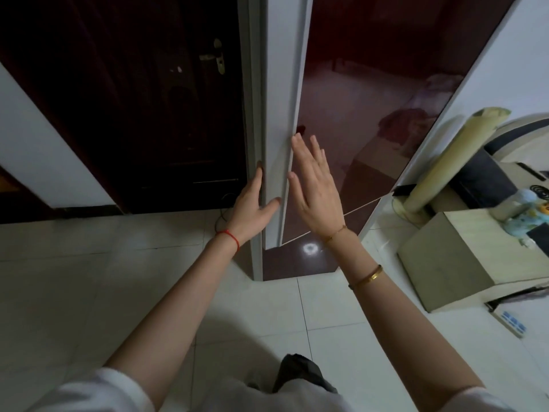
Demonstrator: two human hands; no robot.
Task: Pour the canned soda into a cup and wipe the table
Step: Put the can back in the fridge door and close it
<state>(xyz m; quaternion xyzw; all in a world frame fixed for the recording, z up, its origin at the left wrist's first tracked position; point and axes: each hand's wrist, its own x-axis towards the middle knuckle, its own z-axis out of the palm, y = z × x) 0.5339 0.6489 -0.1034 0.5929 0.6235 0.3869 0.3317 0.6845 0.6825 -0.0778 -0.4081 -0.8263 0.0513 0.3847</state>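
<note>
Pale floor tiles [89, 278] run to a dark-red fridge [356, 129] at twelve o'clock. My left hand [252, 203] rests on the door's white side edge [277, 114], fingers straight, thumb spread; my right hand [315, 185] lies flat on the glossy front, holding nothing. No can, cup or table shows (perhaps the soda is inside), so I judge that pouring and wiping are both still to do.
</note>
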